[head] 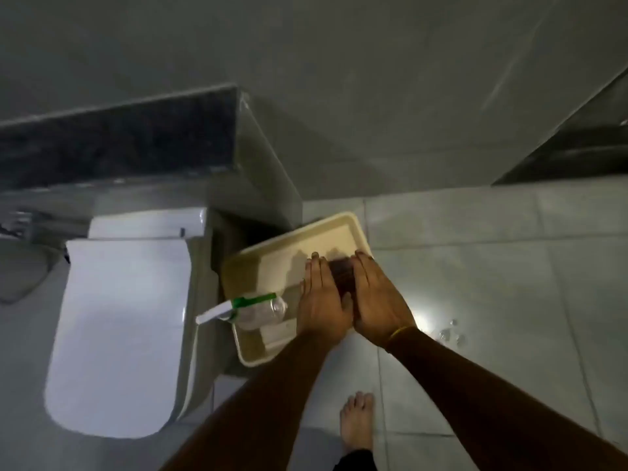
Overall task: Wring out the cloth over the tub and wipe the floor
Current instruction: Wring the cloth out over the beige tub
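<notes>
A shallow beige tub [343, 220] sits on the grey tiled floor [475, 266] beside the toilet, with a thin layer of water in it. A dark brown cloth [341, 271] is pressed between my palms above the tub. My left hand [321, 300] and my right hand [377, 299] squeeze it from both sides, fingers stretched forward. Most of the cloth is hidden between the hands.
A clear plastic bottle [261, 312] with a green-and-white sprayer lies across the tub's left rim. A white toilet [119, 328] with its lid down stands at the left. Water droplets [450, 333] glisten on the floor to the right. My bare foot [356, 419] is below the tub.
</notes>
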